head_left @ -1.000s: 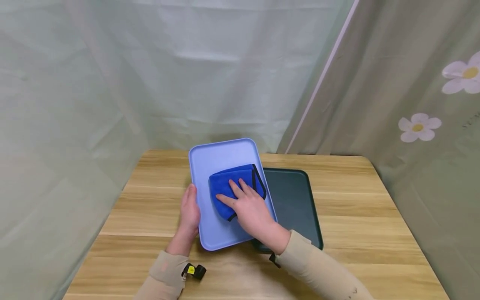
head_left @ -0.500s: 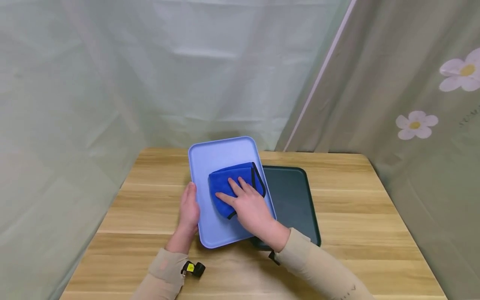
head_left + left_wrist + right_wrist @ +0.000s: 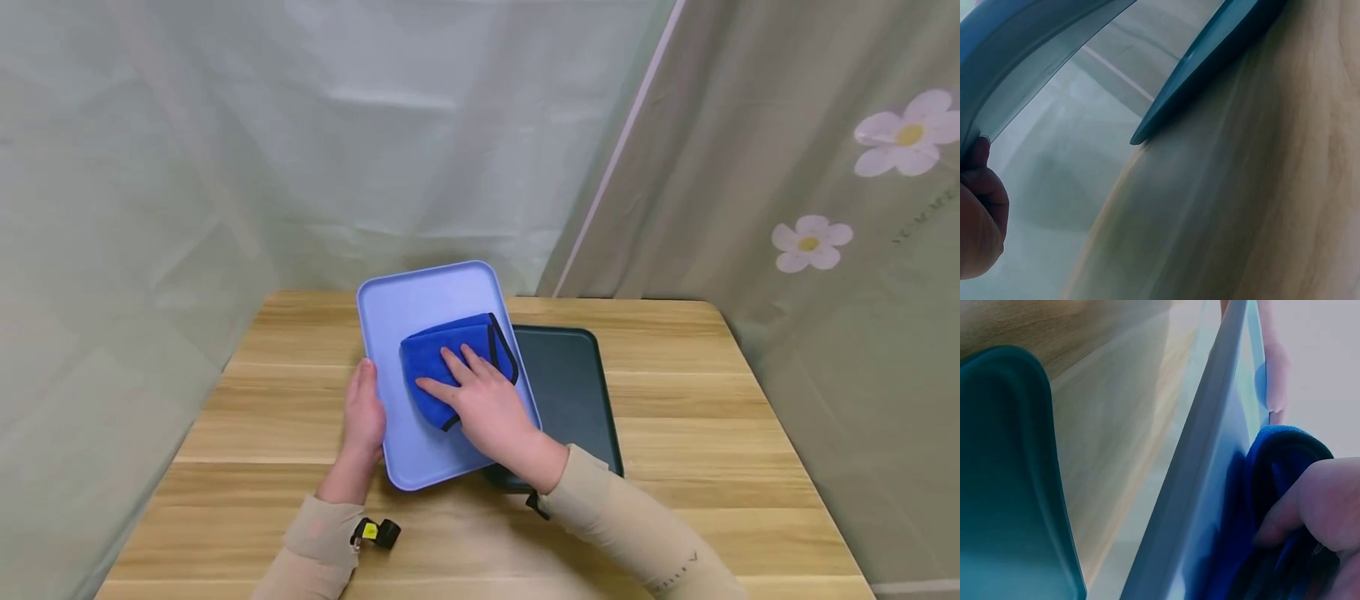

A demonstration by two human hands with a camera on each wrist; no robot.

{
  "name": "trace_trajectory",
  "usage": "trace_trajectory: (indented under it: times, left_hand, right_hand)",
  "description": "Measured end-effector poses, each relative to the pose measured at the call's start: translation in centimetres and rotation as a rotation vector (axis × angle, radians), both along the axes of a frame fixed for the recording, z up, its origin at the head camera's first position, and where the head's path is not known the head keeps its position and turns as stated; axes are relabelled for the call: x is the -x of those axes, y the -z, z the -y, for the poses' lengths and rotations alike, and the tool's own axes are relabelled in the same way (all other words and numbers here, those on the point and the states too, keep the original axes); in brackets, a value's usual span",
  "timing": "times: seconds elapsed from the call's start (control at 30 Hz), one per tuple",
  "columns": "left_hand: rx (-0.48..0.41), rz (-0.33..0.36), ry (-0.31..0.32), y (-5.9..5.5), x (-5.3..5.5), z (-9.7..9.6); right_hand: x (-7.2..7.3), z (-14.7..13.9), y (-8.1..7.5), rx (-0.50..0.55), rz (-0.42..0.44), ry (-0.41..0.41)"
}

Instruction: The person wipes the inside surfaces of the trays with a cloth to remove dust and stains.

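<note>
A light blue tray (image 3: 405, 300) is held tilted above the table, its left rim gripped by my left hand (image 3: 365, 412). In the left wrist view, part of that hand (image 3: 982, 225) shows at the underside of the tray (image 3: 1029, 75). A folded blue cloth (image 3: 431, 354) with black edging lies on the tray's face. My right hand (image 3: 498, 412) presses on the cloth with spread fingers. From the right wrist, the cloth (image 3: 1288, 434) shows a fold beside the hand (image 3: 1335, 503). The left hand's fingers behind the tray are hidden from the head view.
A dark green tray (image 3: 570, 383) lies on the wooden table (image 3: 675, 417), partly covered by the light blue tray and right forearm. Pale curtains (image 3: 420, 125) hang behind and at both sides, with flower prints on the right.
The head view has shifted slightly, so everything appears a little further left and up. Both hands, the light blue tray and the cloth keep nearly the same positions relative to one another.
</note>
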State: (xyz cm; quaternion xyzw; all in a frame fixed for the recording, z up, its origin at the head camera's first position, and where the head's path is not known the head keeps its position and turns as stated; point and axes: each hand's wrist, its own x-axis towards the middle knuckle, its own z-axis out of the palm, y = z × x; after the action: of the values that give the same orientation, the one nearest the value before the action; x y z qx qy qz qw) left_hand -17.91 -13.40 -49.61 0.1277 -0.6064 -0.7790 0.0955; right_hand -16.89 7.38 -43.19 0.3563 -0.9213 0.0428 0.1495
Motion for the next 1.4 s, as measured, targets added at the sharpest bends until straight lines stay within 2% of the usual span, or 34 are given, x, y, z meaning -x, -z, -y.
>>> trace_trajectory:
  times: [0.2, 0.37, 0.6, 0.83, 0.97, 1.1, 1.4]
  left_hand:
    - [-0.019, -0.031, 0.025, 0.1, 0.1, -0.2]
    - [-0.029, -0.031, 0.045, 0.1, 0.2, -0.6]
    - [0.0, -0.022, 0.024, 0.5, 0.5, -0.9]
    - [0.017, -0.003, 0.025, 0.3, 0.5, -0.8]
    - [0.028, -0.003, 0.043, 0.2, 0.5, -0.5]
    - [0.017, -0.031, 0.074, 0.3, 0.4, -0.4]
    - [-0.027, -0.059, 0.091, 0.3, 0.3, -0.3]
  right_hand:
    - [0.0, -0.2, -0.1, 0.009, 0.004, 0.005]
    - [-0.1, -0.6, 0.0, 0.004, 0.021, 0.017]
    - [-0.1, -0.8, 0.3, 0.018, 0.0, 0.013]
    - [-0.3, -0.6, 0.4, 0.006, -0.004, 0.014]
    - [-0.7, 0.1, 0.5, -0.025, -0.024, -0.027]
    - [-1.4, 0.9, 0.6, -0.065, -0.003, -0.069]
    - [-1.9, 1.8, 0.8, -0.102, -0.008, -0.088]
